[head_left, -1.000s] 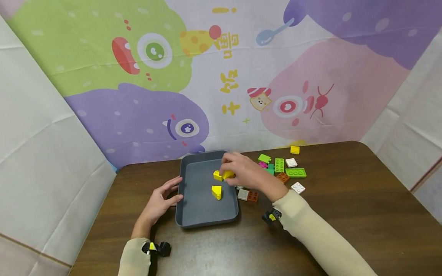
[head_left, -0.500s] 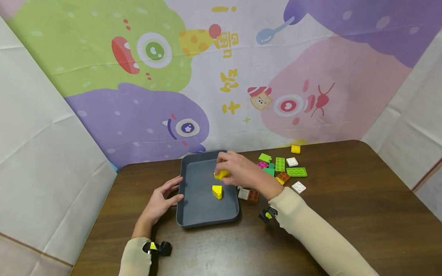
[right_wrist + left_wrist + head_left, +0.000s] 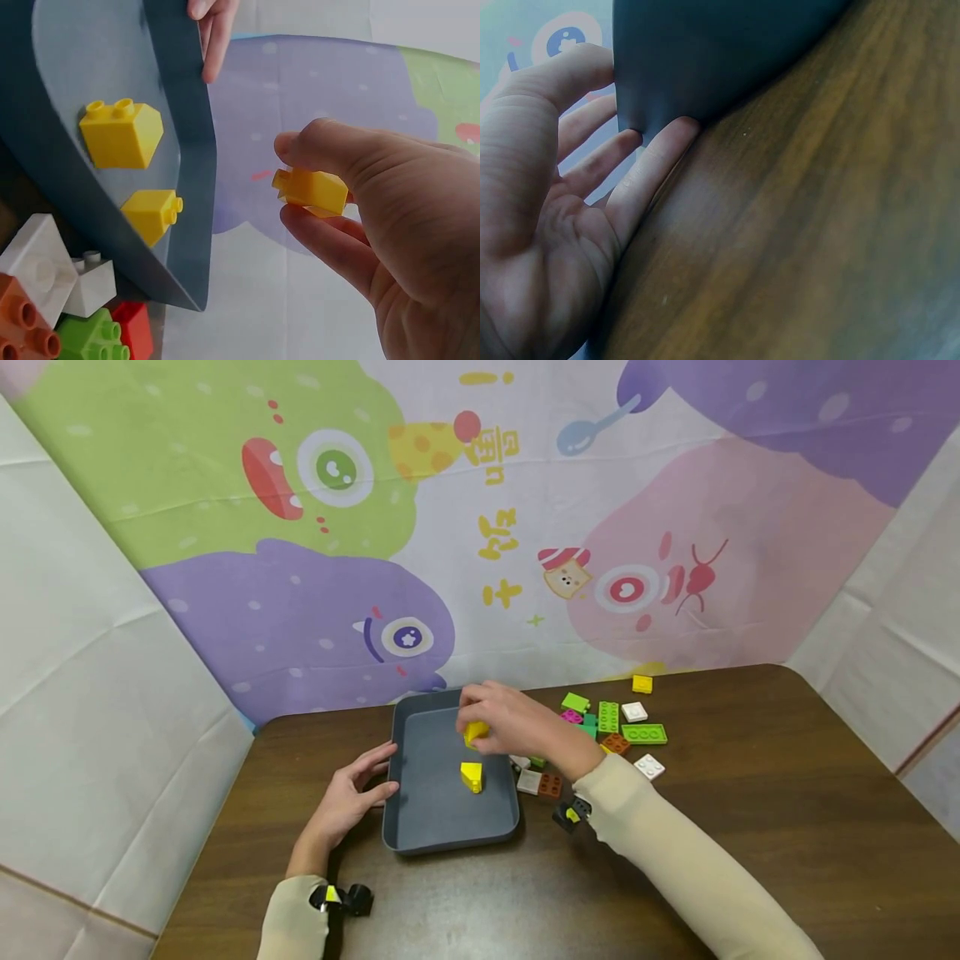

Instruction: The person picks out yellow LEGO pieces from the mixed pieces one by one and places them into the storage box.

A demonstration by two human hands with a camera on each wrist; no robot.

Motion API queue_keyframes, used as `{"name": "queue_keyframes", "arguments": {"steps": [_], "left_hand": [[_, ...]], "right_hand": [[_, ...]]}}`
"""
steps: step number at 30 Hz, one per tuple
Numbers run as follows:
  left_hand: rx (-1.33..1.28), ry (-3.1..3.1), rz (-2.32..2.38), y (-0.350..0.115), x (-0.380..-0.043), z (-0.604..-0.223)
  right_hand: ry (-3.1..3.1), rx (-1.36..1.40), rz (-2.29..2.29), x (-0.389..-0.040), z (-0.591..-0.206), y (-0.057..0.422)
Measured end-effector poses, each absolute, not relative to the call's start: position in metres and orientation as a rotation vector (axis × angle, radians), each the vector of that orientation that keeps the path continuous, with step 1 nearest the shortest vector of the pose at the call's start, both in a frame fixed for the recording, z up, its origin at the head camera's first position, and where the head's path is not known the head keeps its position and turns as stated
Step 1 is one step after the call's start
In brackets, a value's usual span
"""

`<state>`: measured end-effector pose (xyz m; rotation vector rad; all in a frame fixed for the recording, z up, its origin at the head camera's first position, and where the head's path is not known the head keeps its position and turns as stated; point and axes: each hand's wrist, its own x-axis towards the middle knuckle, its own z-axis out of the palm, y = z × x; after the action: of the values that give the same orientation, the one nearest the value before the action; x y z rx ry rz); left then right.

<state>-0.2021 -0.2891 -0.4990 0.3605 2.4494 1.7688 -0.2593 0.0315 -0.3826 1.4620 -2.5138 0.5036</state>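
My right hand (image 3: pixel 506 718) pinches a yellow sloped brick (image 3: pixel 315 191) between thumb and fingers, over the far part of the dark grey tray (image 3: pixel 427 827). Its studs face away from the palm in the right wrist view. Two more yellow bricks lie in the tray there: a larger one with a slanted side (image 3: pixel 120 135) and a second yellow brick (image 3: pixel 150 215) near the wall. In the head view my right hand hides one of them. My left hand (image 3: pixel 345 802) rests at the tray's left side, its extended fingers (image 3: pixel 656 161) touching the outer wall.
Right of the tray lie loose bricks: lime plates (image 3: pixel 643 734), white pieces (image 3: pixel 648 767), brown ones (image 3: pixel 551 786), a magenta one (image 3: pixel 572 717) and a yellow one (image 3: pixel 642 684). A printed cloth (image 3: pixel 300 610) stands behind the wooden table (image 3: pixel 675 877).
My right hand has moved left and slightly farther back over the tray, carrying the yellow brick. The yellow brick beside its fingertips is now hidden. My left hand has stayed put.
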Motion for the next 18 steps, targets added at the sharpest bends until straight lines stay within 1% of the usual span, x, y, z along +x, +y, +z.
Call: {"name": "queue_keyframes", "arguments": {"steps": [18], "left_hand": [[0.376, 2.446, 1.779, -0.289, -0.203, -0.5]], "right_hand": [[-2.632, 1.438, 0.406, -0.268, -0.357, 0.005]]}}
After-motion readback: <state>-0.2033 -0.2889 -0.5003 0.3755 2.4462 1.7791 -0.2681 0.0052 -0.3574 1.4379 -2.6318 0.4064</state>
